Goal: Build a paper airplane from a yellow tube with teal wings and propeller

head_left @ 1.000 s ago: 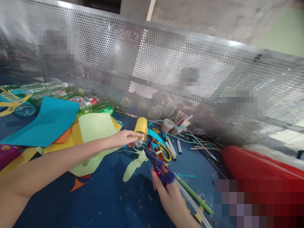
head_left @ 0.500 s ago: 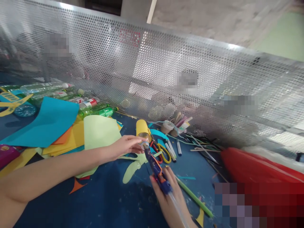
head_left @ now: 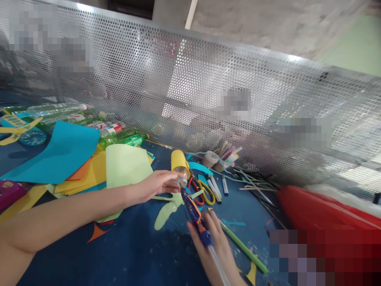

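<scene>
My right hand (head_left: pixel 216 248) is wrapped round a blue glue gun (head_left: pixel 195 214) with a clear glue stick out of its back, its nozzle pointing up and left. The nozzle meets a small round clear cap (head_left: pixel 181 182) that my left hand (head_left: pixel 157 184) pinches between thumb and fingertips, arm stretched across from the left. Just behind the cap lies a yellow paper-wrapped roll (head_left: pixel 179 162) on the blue table (head_left: pixel 133 250). A pale green cut-out shape (head_left: pixel 166 208) lies under the gun.
Coloured paper sheets (head_left: pixel 68 159) and lying plastic bottles (head_left: pixel 119 135) fill the left. Scissors (head_left: pixel 202 190), markers (head_left: pixel 218 186), tape rolls (head_left: pixel 210 159) and straws (head_left: pixel 244 248) lie past the cap. A perforated metal screen (head_left: pixel 193 91) bounds the far edge. A red object (head_left: pixel 321 214) sits right.
The glue gun has swung upright and forward until its nozzle reached the cap in my left hand. My left hand shifted slightly toward me, off the yellow roll.
</scene>
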{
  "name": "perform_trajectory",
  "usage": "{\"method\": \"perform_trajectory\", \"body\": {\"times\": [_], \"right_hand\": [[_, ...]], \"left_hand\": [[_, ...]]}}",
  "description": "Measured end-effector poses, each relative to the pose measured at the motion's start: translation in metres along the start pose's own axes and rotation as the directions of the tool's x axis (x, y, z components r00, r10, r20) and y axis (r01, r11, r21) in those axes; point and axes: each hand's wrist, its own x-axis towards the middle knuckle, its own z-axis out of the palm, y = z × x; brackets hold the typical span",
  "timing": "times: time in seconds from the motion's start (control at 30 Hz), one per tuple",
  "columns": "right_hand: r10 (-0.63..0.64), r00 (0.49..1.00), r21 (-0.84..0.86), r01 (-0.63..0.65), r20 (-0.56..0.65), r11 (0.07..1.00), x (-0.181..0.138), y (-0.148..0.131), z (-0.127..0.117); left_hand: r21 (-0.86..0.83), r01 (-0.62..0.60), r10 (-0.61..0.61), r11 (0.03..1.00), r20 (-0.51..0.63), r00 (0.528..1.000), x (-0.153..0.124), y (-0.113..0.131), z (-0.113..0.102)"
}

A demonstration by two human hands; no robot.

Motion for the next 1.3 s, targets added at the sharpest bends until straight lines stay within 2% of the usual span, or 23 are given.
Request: {"method": "perform_trajectory", "body": {"times": [0.3,0.47,1.0,1.3], "right_hand": [[-0.005,1.000,-0.024,0.004,-0.027,1.000,0.003,0.002,0.001],[-0.021,1.000,-0.012,0.021,0.020,1.000,0.002,0.003,-0.003],[0.015,0.993,-0.023,-0.018,-0.119,1.000,0.003,-0.007,0.002],[-0.046,0.998,-0.105,0.041,-0.045,0.994,0.006,0.004,-0.004]], "left_hand": [[0.015,0.001,-0.001,1.000,0.019,1.000,0.000,-0.001,0.000],[0.014,-0.003,0.003,1.000,0.031,1.000,0.000,-0.001,0.000],[-0.002,-0.014,0.014,1.000,0.032,0.999,-0.002,0.002,0.001],[0.002,-0.017,0.017,1.000,0.042,0.999,-0.003,0.002,0.001]]}}
